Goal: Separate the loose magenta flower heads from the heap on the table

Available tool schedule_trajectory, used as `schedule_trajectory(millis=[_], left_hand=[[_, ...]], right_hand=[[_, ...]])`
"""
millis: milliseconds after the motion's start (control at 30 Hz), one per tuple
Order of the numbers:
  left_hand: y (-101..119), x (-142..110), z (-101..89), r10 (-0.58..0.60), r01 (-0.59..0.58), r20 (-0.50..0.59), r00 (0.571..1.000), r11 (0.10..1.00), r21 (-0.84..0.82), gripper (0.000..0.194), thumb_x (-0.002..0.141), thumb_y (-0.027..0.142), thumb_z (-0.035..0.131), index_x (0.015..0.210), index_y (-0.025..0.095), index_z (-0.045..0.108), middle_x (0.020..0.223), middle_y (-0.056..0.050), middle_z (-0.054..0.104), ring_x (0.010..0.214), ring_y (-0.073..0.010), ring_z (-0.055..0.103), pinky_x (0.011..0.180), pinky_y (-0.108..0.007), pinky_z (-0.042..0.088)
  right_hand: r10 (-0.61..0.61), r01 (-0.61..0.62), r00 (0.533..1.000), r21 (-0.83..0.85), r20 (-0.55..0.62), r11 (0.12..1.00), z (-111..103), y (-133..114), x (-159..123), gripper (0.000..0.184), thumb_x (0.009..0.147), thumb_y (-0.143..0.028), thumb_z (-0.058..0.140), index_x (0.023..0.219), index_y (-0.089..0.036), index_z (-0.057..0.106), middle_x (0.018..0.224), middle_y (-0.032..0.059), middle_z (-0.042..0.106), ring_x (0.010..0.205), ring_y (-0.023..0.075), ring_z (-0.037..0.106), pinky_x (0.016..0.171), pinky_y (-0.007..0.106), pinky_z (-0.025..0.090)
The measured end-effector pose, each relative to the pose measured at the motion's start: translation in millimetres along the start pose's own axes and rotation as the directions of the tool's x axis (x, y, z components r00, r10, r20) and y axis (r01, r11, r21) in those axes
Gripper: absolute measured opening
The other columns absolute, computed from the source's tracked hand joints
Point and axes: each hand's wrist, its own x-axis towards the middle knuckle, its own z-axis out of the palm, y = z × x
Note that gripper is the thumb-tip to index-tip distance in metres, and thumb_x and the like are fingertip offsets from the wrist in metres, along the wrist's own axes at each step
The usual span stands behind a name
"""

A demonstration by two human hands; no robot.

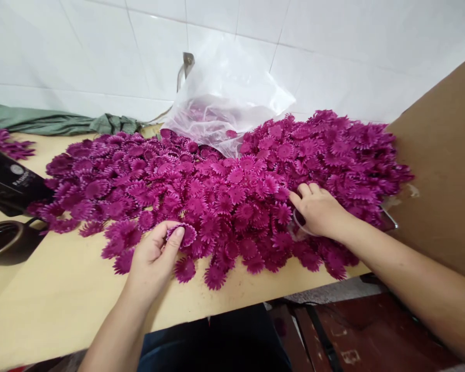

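Note:
My left hand (154, 257) pinches one magenta artificial flower head (183, 235) with a frilled edge between thumb and fingers, over the front of the heap. On the right, my right hand (318, 211) reaches into the heap of flower heads (232, 199), its fingers bent and their tips partly hidden. Under that hand shows the curved rim of a clear plastic container (299, 227). Whatever those fingers hold, if anything, is hidden.
A clear plastic bag (232, 98) with more flower heads lies behind the heap, against the tiled wall. A cardboard box (445, 170) stands at the right. At left are a dark mug (11, 243), a black package (11, 181) and green cloth (54, 119) on the tabletop (62, 299).

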Motion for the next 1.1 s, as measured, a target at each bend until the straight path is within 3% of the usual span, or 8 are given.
schedule_trajectory(millis=[133, 267, 500, 733, 867, 1000, 1100], left_hand=[[-0.3, -0.4, 0.4, 0.010, -0.010, -0.020, 1.000, 1.000, 0.005, 0.026, 0.078, 0.044, 0.053, 0.077, 0.019, 0.058, 0.062, 0.002, 0.056, 0.060, -0.0145, 0.052, 0.059, -0.025, 0.042], [3.9, -0.2, 2.4, 0.004, -0.004, -0.049, 0.999, 1.000, 0.003, 0.027, 0.075, 0.046, 0.055, 0.074, 0.019, 0.059, 0.062, 0.001, 0.057, 0.060, -0.0151, 0.053, 0.059, -0.026, 0.043], [2.3, 0.2, -0.5, 0.022, -0.025, -0.068, 0.997, 0.998, -0.051, 0.025, 0.073, 0.046, 0.057, 0.072, 0.021, 0.058, 0.060, 0.002, 0.056, 0.058, -0.0148, 0.053, 0.055, -0.024, 0.045], [-3.2, -2.3, -2.6, 0.025, -0.029, -0.068, 0.997, 0.998, -0.058, 0.023, 0.074, 0.045, 0.058, 0.074, 0.021, 0.060, 0.062, 0.001, 0.059, 0.060, -0.0155, 0.055, 0.057, -0.024, 0.047], [-0.8, -2.3, -2.7, 0.024, -0.030, -0.072, 0.997, 0.997, -0.073, 0.022, 0.073, 0.043, 0.059, 0.073, 0.022, 0.060, 0.061, 0.002, 0.058, 0.059, -0.0152, 0.054, 0.056, -0.024, 0.046], [2.3, -4.3, -2.2, -0.010, 0.003, -0.073, 0.997, 0.994, -0.105, 0.022, 0.074, 0.042, 0.059, 0.072, 0.021, 0.060, 0.062, 0.001, 0.058, 0.060, -0.0147, 0.054, 0.057, -0.024, 0.046], [4.5, -4.8, 0.7, -0.033, 0.023, -0.068, 0.997, 0.989, -0.145, 0.022, 0.075, 0.041, 0.058, 0.075, 0.019, 0.062, 0.066, 0.000, 0.061, 0.065, -0.0152, 0.056, 0.063, -0.025, 0.046]], right_hand=[[0.058, -0.055, 0.988, -0.025, 0.143, 0.998, -5.2, -2.6, 4.4, 0.058, 0.067, -0.024, 0.064, 0.122, -0.010, 0.052, 0.108, 0.0199, 0.054, 0.100, 0.0321, 0.051, 0.077, 0.035, 0.042], [0.067, -0.074, 0.981, 0.034, 0.183, 0.997, -8.1, 2.9, 4.5, 0.050, 0.070, -0.022, 0.062, 0.118, -0.008, 0.054, 0.109, 0.0196, 0.055, 0.103, 0.0324, 0.052, 0.081, 0.035, 0.044], [-0.087, 0.061, 0.979, 0.143, 0.187, 0.988, -13.9, 18.7, 4.9, 0.026, 0.077, -0.011, 0.051, 0.100, -0.007, 0.060, 0.098, 0.0167, 0.059, 0.096, 0.0283, 0.058, 0.085, 0.034, 0.044], [-0.053, 0.058, 0.998, 0.142, -0.036, 0.988, -14.9, 22.2, -0.7, 0.018, 0.077, -0.007, 0.046, 0.088, -0.010, 0.060, 0.092, 0.0149, 0.057, 0.092, 0.0276, 0.056, 0.083, 0.036, 0.043], [-0.089, 0.108, 0.990, 0.181, -0.106, 0.978, -14.4, 26.9, -5.1, 0.017, 0.075, -0.005, 0.046, 0.079, -0.014, 0.059, 0.082, 0.0113, 0.058, 0.084, 0.0256, 0.056, 0.076, 0.035, 0.045], [-0.042, 0.100, 0.978, 0.284, -0.203, 0.953, -30.2, 39.8, -5.8, 0.011, 0.072, -0.009, 0.051, 0.072, -0.016, 0.058, 0.075, 0.0073, 0.060, 0.072, 0.0214, 0.057, 0.069, 0.033, 0.046], [0.040, 0.077, 0.958, 0.392, -0.282, 0.917, -49.8, 35.7, 1.5, 0.008, 0.072, -0.013, 0.053, 0.074, -0.017, 0.061, 0.072, 0.0056, 0.063, 0.064, 0.0194, 0.058, 0.064, 0.034, 0.049]])
